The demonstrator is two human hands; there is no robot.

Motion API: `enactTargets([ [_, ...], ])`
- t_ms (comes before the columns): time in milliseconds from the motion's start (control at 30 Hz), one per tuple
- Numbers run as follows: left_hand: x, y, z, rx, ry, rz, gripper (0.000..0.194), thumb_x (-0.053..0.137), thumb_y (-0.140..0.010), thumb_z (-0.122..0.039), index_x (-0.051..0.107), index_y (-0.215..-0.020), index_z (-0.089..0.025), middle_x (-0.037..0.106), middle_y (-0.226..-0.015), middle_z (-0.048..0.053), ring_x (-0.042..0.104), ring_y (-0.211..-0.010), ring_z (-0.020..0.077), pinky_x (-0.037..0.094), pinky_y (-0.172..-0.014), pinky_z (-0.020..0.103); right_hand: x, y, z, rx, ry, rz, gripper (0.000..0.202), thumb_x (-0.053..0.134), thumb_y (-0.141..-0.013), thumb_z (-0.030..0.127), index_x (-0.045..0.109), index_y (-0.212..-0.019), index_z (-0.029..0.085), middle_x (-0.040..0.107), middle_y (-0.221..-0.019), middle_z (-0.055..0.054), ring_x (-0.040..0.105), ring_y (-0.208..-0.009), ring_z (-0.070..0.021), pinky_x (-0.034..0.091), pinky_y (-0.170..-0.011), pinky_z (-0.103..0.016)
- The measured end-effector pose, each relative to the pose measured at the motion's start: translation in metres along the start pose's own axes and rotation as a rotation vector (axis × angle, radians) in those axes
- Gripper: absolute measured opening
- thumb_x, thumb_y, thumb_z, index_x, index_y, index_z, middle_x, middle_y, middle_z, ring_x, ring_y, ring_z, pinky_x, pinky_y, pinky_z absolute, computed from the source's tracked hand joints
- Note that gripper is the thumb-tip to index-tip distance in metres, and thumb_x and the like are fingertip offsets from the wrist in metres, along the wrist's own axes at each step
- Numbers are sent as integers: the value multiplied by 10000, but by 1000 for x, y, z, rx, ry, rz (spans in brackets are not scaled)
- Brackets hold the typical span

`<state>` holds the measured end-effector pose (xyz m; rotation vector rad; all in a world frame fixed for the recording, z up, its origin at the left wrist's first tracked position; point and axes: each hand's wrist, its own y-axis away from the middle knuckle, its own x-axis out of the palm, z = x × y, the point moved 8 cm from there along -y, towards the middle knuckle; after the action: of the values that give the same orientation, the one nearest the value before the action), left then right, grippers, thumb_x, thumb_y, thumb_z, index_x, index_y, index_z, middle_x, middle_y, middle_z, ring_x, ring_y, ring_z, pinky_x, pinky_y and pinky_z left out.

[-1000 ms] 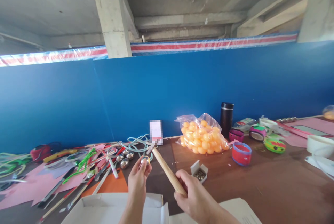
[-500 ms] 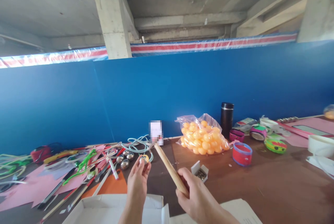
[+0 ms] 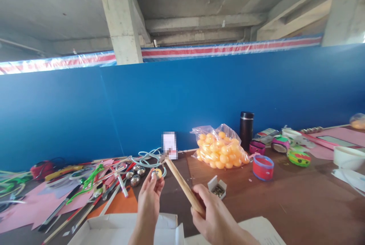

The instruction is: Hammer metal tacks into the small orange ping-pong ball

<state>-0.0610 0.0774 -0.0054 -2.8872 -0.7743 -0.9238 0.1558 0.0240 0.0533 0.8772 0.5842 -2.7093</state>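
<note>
My left hand (image 3: 149, 195) is closed, its fingertips round an orange ball (image 3: 158, 173) whose near side is covered in shiny silver. My right hand (image 3: 209, 210) is wrapped round the wooden handle of a hammer (image 3: 184, 184). The handle slants up and left, and the hammer's head, partly blurred out, is just beyond the ball and apart from it. Several silver-studded balls (image 3: 135, 180) lie on the table left of my left hand. Close by my right hand stands a small open white box (image 3: 217, 187) of tiny metal pieces, seemingly tacks.
A clear bag of orange balls (image 3: 219, 150) sits at the back beside a black flask (image 3: 246, 129). Rolls of red tape (image 3: 262, 167) and others lie to the right. Cords, pens and pink paper (image 3: 31, 207) clutter the left. An open white carton (image 3: 114, 229) is in front.
The hammer's head has swung slightly left, towards the ball. Both hands keep their grips, and the whole view has shifted a little.
</note>
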Motion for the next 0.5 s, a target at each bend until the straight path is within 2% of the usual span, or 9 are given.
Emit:
enactTargets([
  [100,0,0,-1,8,-8,13,309,606,-759,-173,593,-1066,-198,630,-871,56,620,-713,110,510,-691,227,1,0,-1,0,20,9,224,443,-690,109,423,-890,209,527,-782,13,499,-674,-122,352,-621,-205],
  [267,-1,-3,0,20,28,22,296,587,-752,-115,606,-1040,-177,631,-851,58,617,-695,113,510,-685,238,10,1,-7,-8,99,63,250,442,-673,84,464,-889,208,544,-812,1,518,-684,-129,347,-617,-209],
  [500,-2,-8,2,38,28,32,350,628,-721,-142,604,-1066,-200,626,-923,65,619,-699,119,509,-663,242,2,0,-3,-35,67,-24,270,433,-662,59,435,-891,201,532,-803,7,499,-691,-120,346,-640,-205],
])
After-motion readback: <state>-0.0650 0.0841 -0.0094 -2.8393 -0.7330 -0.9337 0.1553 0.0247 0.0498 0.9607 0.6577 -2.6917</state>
